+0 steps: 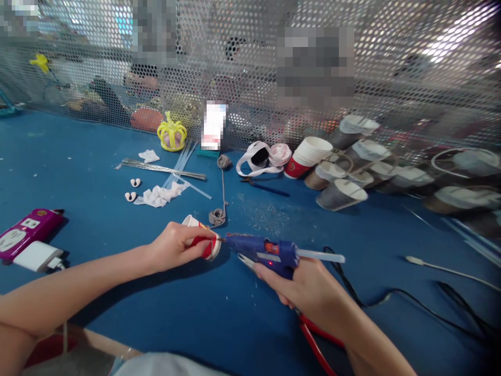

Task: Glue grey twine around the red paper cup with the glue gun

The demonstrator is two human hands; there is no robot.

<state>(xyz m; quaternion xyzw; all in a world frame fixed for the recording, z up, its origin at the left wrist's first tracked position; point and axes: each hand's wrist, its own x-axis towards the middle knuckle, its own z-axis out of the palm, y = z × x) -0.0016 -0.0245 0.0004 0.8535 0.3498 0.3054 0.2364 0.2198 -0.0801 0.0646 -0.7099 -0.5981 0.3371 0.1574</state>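
Observation:
My left hand [182, 244] is closed around a red and white paper cup [210, 246], which lies tipped on its side. In my right hand [303, 284] is a blue hot glue gun [262, 250] with a clear glue stick poking out of its back and a small red light lit. The gun's nozzle points left and meets, or nearly meets, the cup beside my left fingertips. Grey cord [217, 216] lies in a small coil just behind the cup and runs back to a second ball. Red-handled pliers [315, 339] lie partly hidden under my right hand.
Wrapped cups [341, 196] crowd the right side near stacked paper cups [309, 156]. Wires [164, 169], glue sticks and crumpled white lace [162, 194] lie at left-centre. A purple power strip [33, 232] sits left; a black cable [391, 292] trails right. Perforated metal [250, 62] stands behind.

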